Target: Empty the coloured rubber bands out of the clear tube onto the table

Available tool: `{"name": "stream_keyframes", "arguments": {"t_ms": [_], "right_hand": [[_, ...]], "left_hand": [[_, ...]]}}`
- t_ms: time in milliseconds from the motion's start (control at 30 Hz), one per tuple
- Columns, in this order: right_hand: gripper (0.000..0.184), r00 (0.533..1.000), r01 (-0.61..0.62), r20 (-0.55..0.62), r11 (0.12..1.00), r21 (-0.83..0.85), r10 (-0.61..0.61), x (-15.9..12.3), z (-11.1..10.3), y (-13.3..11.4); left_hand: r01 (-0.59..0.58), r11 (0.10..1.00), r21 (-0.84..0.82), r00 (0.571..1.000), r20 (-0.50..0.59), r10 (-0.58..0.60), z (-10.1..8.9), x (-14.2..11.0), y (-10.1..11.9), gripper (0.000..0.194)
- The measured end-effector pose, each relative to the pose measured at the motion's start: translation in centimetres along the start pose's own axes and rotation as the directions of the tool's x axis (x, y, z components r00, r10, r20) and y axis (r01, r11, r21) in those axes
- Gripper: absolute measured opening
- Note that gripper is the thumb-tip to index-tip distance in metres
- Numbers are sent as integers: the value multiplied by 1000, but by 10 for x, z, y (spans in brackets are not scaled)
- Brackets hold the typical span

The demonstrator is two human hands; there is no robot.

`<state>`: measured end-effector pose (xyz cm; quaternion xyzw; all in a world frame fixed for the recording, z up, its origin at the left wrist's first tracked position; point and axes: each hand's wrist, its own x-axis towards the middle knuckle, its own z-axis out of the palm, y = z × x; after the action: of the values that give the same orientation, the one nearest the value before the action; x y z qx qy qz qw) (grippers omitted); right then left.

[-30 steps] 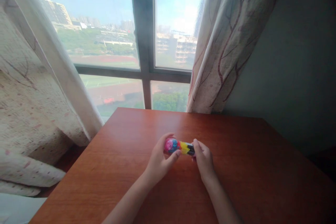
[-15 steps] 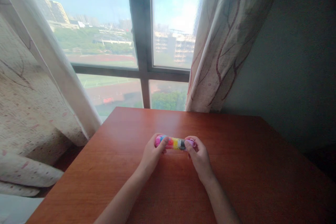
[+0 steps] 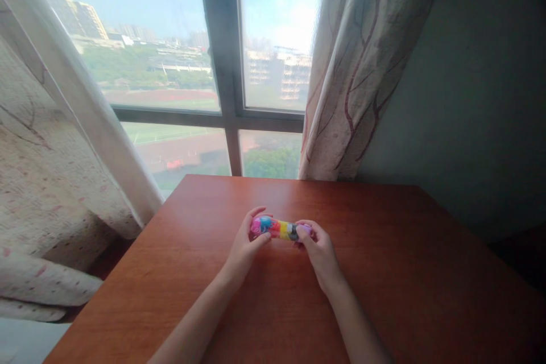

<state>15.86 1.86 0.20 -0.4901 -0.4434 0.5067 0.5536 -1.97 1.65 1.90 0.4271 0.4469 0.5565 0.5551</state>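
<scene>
In the head view there is one colourful tube (image 3: 280, 230), two bare hands, one worktop (image 3: 396, 261), one window (image 3: 229, 120) and two curtains (image 3: 336, 102). The left hand (image 3: 248, 243) curves around the tube's left end, thumb along the near side, one finger raised beyond it. The right hand (image 3: 319, 245) is closed more narrowly on the right end, thumb on top. The tube lies crosswise between them, over the worktop; whether it touches the surface, I cannot tell.

It looks like a room in a home: pale, branch-patterned fabric curtains (image 3: 358, 68) flank a grey-framed glass window (image 3: 228, 40) behind a reddish-brown wooden table (image 3: 401, 250).
</scene>
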Motion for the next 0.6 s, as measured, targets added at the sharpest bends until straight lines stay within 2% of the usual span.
{"name": "stream_keyframes", "arguments": {"t_ms": [167,367,467,600], "right_hand": [[38,1000,-5,12,999,35,5,-1,0,-1],[30,996,53,69,998,19,-54,-4,4,-8],[28,993,52,100,998,29,-55,-6,7,-10],[30,995,-40,100,990,137,27,-6,7,-8]], "left_hand": [[19,1000,-6,999,-43,-20,2,0,1,64],[48,997,-60,993,-104,-54,1,3,-2,45],[67,990,-124,992,-98,-79,2,1,-2,49],[80,976,-201,995,-50,-91,9,-4,5,65]]}}
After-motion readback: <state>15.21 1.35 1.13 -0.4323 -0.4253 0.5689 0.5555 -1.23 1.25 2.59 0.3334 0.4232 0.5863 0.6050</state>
